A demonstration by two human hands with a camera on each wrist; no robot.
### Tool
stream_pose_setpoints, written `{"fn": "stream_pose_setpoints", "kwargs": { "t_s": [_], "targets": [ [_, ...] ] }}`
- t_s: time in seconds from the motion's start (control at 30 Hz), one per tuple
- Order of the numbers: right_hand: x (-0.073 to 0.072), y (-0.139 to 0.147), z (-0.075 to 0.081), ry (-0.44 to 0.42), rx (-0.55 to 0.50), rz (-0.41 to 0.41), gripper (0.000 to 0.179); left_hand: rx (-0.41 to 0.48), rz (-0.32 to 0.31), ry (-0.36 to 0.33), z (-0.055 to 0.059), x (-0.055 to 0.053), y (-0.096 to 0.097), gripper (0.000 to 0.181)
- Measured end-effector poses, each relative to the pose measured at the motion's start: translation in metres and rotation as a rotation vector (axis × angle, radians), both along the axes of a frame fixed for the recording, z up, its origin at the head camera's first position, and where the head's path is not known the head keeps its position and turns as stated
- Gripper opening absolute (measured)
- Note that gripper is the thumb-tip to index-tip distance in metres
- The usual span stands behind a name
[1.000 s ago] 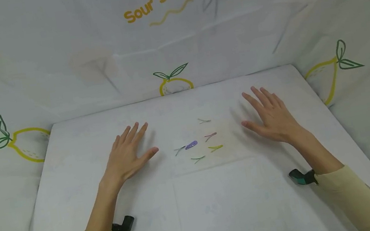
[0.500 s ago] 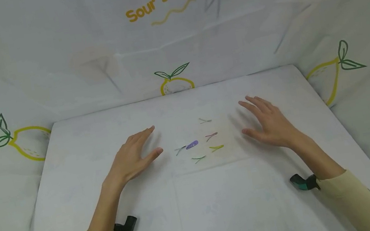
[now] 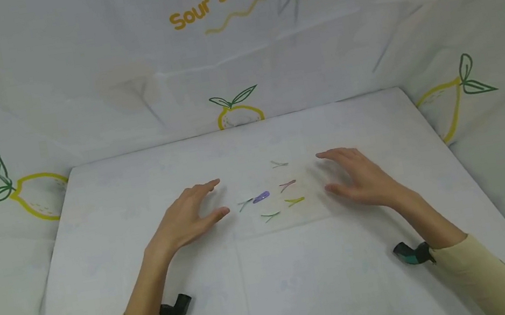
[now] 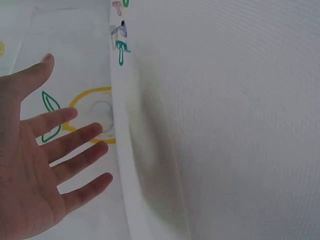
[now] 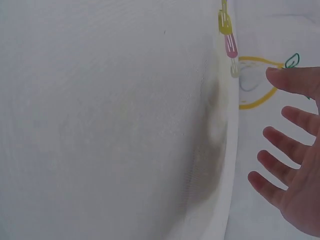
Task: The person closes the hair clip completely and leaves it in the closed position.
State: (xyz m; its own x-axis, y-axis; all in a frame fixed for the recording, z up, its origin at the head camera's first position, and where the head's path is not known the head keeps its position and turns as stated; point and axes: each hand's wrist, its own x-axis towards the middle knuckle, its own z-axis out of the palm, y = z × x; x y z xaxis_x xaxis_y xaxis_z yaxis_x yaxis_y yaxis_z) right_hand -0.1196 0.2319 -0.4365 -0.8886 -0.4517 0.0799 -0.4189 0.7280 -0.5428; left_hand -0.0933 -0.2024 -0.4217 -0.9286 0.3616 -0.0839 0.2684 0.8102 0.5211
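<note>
Several small snap hair clips lie on the white tabletop between my hands in the head view. A purple hair clip (image 3: 261, 197) lies against a dark greenish one (image 3: 245, 205) on the left. Nearer to me is a green hair clip (image 3: 270, 216), with a yellow hair clip (image 3: 295, 202) to its right. Behind these are a pink hair clip (image 3: 288, 185) and a pale green one (image 3: 279, 164). My left hand (image 3: 185, 219) hovers left of the clips, thumb and fingers apart. Across from it, my right hand (image 3: 362, 176) hovers to their right, fingers loosely bent. Both hold nothing.
White cloth with lemon prints (image 3: 240, 115) hangs behind the table and at both sides. The tabletop (image 3: 310, 279) is covered in creased white cloth. A black wrist device (image 3: 175, 308) sits at the left cuff, another black device (image 3: 413, 253) at the right.
Both hands have moved inward toward the hair clips and their fingers have bent from spread to looser. The right hand has also come nearer to me. The clips have not moved.
</note>
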Motion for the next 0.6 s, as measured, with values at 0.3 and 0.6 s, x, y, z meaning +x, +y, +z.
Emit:
{"fn": "stream_pose_setpoints", "kwargs": {
  "t_s": [0.3,0.6],
  "targets": [
    [0.004,-0.007,-0.003,-0.044,-0.094,0.058,0.059,0.076,-0.013,-0.044,-0.004,0.001,0.007,0.069],
    [0.006,-0.014,-0.006,-0.148,-0.155,0.064,0.055,0.161,-0.09,-0.078,-0.005,0.001,0.02,0.063]
  ]
}}
